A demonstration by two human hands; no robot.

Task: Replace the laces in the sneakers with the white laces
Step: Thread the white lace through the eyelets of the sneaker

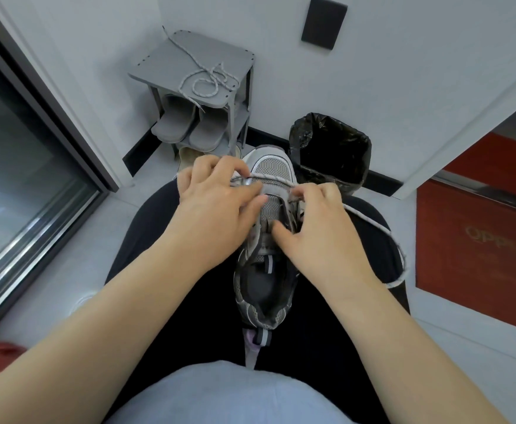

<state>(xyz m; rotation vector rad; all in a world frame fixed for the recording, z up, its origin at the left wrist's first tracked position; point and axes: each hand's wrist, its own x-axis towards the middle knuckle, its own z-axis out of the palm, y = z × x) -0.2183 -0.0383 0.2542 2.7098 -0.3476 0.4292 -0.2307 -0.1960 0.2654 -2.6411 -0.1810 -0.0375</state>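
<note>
Grey mesh sneaker (273,166) is rested on the lap, toe pointed away. The left hand (220,197) is curled over its left side, fingertips pinched on the lace (370,220) stretched across the front eyelets. The right hand (315,228) is bent at the right eyelets, fingers hooked round the same lace, thumb laid on the tongue. The loose end is trailed over the right thigh. Another lace (207,81) is coiled on a grey shoe rack (171,56).

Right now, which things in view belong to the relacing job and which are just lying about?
Job:
sneaker on the lap
lace pinched by left hand and right hand
probably the loose lace on the shoe rack

Lying about:
slippers
bin
red mat
</note>
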